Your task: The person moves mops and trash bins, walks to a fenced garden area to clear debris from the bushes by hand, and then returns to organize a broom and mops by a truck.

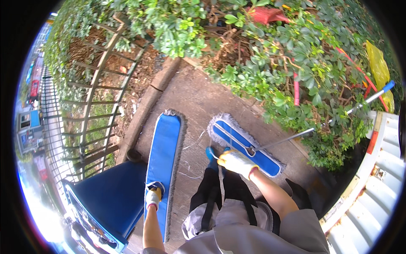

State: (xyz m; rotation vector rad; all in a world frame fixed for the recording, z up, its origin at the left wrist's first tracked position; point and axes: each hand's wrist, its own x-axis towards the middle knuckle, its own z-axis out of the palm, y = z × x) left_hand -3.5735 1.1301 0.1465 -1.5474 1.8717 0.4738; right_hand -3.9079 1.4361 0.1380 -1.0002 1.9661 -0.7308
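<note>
My left hand (pixel 153 198), in a white and yellow work glove, is closed at the middle of a long blue dust mop head (pixel 165 148) with a grey fringe. A small dark blue piece with a pale edge shows at its fingers. My right hand (pixel 237 163), gloved alike, is closed on a thin white string (pixel 215 155) in front of my legs. A flat pale strip (pixel 221 184) hangs below it. Beyond that hand lies a second blue dust mop (pixel 268 167), its wire frame joined to a metal pole (pixel 292 136).
A blue bin (pixel 105 199) stands at the left, beside a slatted fence (pixel 95 86). Leafy bushes (pixel 279 67) line the far side, with a yellow plastic bag (pixel 377 63) among them. White corrugated metal (pixel 387 169) is at the right. Loose white string crosses the concrete floor (pixel 190 97).
</note>
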